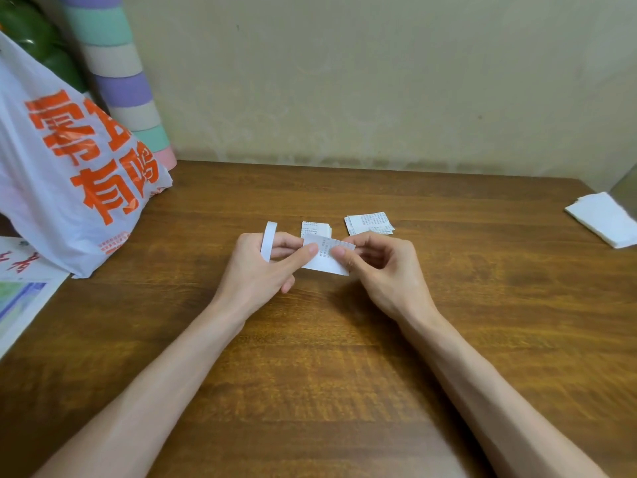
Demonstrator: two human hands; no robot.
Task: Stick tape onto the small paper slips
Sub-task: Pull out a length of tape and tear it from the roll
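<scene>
A small printed paper slip (324, 258) is held a little above the wooden table (344, 357), between both hands. My left hand (265, 267) pinches its left edge with thumb and fingers, and a white tape roll (268, 241) hangs around that hand's index finger. My right hand (382, 267) pinches the slip's right edge with thumb and forefinger. Whether tape lies on the slip cannot be made out. Behind the hands lie a small stack of slips (316, 229) and a second pile of slips (369, 223).
A white plastic bag with orange characters (69, 174) stands at the left, with printed papers (24, 291) beside it. A pastel striped roll (120, 77) leans against the wall. Folded white paper (605, 219) lies at the right table edge.
</scene>
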